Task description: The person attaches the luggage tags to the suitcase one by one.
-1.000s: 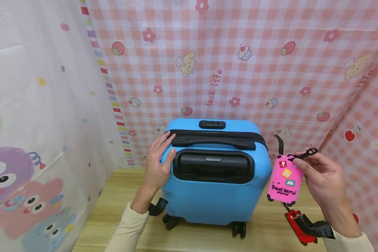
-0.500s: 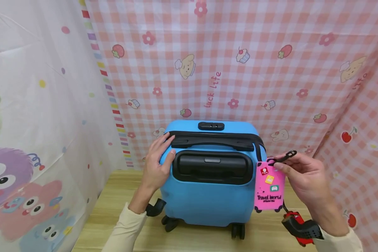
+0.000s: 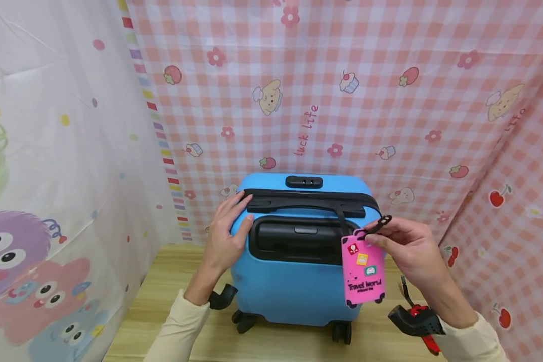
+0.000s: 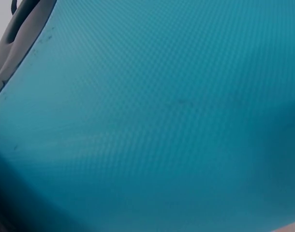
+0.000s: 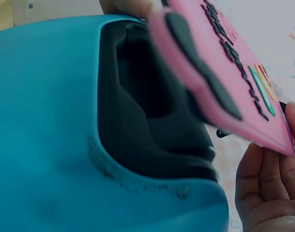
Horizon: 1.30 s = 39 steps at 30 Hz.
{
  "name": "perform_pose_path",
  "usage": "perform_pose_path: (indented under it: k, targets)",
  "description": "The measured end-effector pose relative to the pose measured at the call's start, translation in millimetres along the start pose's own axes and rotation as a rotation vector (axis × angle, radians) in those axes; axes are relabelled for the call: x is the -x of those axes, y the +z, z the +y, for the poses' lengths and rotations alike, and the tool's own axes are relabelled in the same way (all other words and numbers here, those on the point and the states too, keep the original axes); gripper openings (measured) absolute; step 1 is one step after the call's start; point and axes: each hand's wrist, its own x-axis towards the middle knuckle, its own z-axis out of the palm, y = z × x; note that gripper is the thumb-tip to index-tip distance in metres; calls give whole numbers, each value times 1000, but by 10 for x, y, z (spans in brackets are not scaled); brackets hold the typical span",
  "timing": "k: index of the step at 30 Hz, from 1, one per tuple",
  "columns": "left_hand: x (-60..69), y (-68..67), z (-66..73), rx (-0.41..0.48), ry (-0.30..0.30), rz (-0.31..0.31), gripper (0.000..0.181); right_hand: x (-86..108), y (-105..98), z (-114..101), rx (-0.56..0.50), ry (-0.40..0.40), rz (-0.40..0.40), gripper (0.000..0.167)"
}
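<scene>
Note pink luggage tag [image 3: 363, 271] pinched in fingers of right hand [image 3: 412, 246] before blue suitcase [image 3: 294, 289], near its upper right corner; flag possible snagging from limp strap [image 3: 341, 221] at carry handle [image 3: 271, 202], and rolling on casters [image 3: 246, 323] from light steadying by straight, resting fingers of left hand [image 3: 225, 236].

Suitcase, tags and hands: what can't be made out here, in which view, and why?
Lock: head view, any digits too small to read.
Pink tag: head view, back hidden by its front.
Red tag: head view, partly behind the black wrist piece.
Right hand: right wrist view, cut off by the frame.
Suitcase: left wrist view, cut off by picture edges.
</scene>
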Motion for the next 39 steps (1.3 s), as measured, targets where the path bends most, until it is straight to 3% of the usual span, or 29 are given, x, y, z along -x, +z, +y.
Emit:
perform_pose_path:
  k: [6,13,19,29,39]
  targets:
    - [-57,-27,36,11,17,4,41,-74,102,-10,26,38,-61,24]
    - [-190,-61,156,9,58,-4,36,-197,232,-48,163,111,-102,16]
    - [-326,-81,301,-24,38,-65,40,-302,305,-59,207,191,-139,13]
    - [-577,-57,479,-54,1,-233,35,-486,398,-51,220,246,-195,5]
    - [-672,2,504,-37,-81,-335,35,-580,524,-32,243,252,-229,4]
